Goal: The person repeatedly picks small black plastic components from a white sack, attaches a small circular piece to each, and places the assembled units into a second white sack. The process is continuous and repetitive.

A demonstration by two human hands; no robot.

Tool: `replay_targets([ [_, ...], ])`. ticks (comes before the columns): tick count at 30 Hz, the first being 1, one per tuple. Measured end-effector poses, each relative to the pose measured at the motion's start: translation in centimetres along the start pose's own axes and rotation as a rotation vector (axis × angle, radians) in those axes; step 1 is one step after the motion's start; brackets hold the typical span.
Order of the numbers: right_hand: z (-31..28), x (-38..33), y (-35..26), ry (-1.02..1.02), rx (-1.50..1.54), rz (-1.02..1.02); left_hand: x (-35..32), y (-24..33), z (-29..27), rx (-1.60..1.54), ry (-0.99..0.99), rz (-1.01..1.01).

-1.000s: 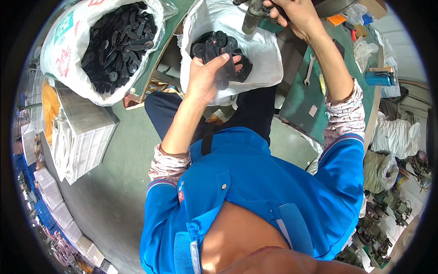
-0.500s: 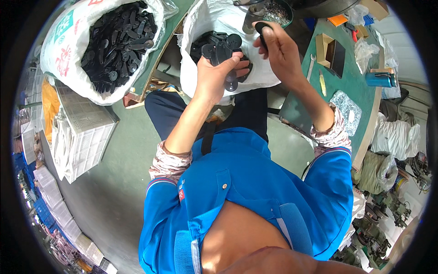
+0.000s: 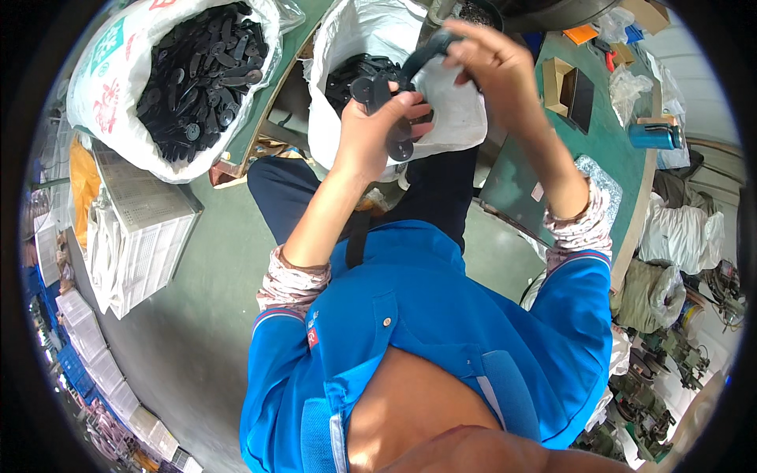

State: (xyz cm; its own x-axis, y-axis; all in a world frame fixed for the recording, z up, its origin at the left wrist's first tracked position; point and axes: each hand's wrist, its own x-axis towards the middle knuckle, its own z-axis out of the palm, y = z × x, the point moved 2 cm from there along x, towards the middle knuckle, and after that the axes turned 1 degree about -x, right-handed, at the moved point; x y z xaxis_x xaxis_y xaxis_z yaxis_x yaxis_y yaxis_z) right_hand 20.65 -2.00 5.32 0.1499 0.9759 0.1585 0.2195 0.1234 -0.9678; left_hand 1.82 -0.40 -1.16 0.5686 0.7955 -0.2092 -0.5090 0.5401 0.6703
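Observation:
In my left hand is a bundle of black plastic parts, flat and long with round ends; the fingers are closed round them. My right hand is raised to the right, smeared by motion. Between its thumb and fingers lies the end of one black plastic part, whose other end reaches toward the left hand's bundle. Below both hands a white woven sack stands open between my knees and the table, with more black parts inside.
At the upper left, a second white sack full of black parts stands on a green table. White crates sit below it. The right-hand green table carries an open cardboard box, a blue bottle and plastic bags. A dark tub stands behind the sack.
My right hand has moved slightly right and up, and its black part now stretches out toward the left hand. The left hand has stayed nearly still with its bundle.

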Motion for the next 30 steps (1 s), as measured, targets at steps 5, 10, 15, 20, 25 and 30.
replay_targets([
  [5, -1.3, 6.2, -5.7, 0.227, 0.188, 0.025, 0.6, 0.1, -1.0, -0.314, -0.015, -0.062],
  [10, -3.0, 8.3, -5.1, 0.034, 0.073, 0.259, 0.8, 0.9, -0.4, -0.269, -0.048, 0.009],
  [15, -2.1, 4.0, -1.5, 0.009, 0.092, 0.230, 0.7, 1.6, -0.8, -0.226, 0.031, 0.105],
  [20, 3.2, -2.3, 1.6, -0.143, -0.062, 0.347, 0.8, 0.9, -0.2, -0.166, 0.013, 0.093],
  [25, 2.9, -1.8, 3.1, -0.109, -0.061, 0.220, 1.1, 0.3, -0.7, -0.122, -0.073, 0.088],
  [30, 0.3, -0.6, 1.6, 0.034, 0.300, -0.020, 1.4, 1.1, -2.0, -0.242, 0.155, 0.087],
])
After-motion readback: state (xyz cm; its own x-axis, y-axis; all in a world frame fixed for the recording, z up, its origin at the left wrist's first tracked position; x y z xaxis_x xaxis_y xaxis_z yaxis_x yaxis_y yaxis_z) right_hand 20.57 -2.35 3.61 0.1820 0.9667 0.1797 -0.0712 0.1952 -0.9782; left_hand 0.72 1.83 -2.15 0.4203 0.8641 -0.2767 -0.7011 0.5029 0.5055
